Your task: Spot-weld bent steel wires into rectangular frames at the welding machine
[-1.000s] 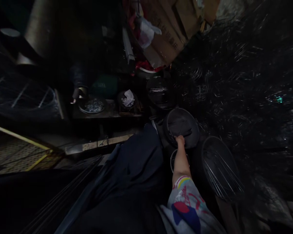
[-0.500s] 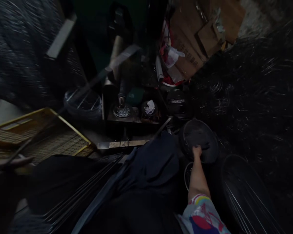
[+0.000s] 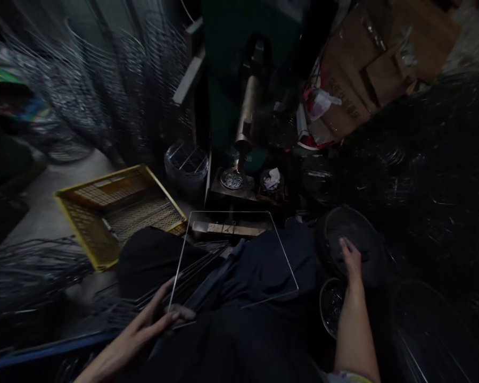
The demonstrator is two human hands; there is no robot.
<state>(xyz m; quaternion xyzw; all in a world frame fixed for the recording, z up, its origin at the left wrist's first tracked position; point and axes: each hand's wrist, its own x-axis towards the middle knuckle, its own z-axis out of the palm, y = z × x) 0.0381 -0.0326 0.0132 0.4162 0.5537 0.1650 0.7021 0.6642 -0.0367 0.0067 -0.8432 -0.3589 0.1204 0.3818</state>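
Over my lap, my left hand [image 3: 170, 311] is closed around one side of a thin wire frame [image 3: 284, 247], bent into an open rectangle. More straight wires [image 3: 199, 263] lie across my dark-clothed left leg, just beyond that hand. On the right, my right hand [image 3: 351, 258] is over a dark round tub [image 3: 343, 226], its fingers drawn together; what they hold, if anything, is too dark to make out. Below it, a smaller round container [image 3: 330, 306] with shiny bits is partly covered by my right forearm.
Ahead stands a green machine with a metal cylinder [image 3: 247, 109] above a round plate [image 3: 231, 180]. Crumpled white paper [image 3: 272, 179] lies beside it. A yellow plastic crate [image 3: 74, 221] sits to the left, near stacked wire racks [image 3: 115, 80]. Cardboard [image 3: 343, 98] leans at the upper right.
My left hand has come from the far left to over my lap with the wire frame. My right hand remains at the dark tub. The view has turned left.
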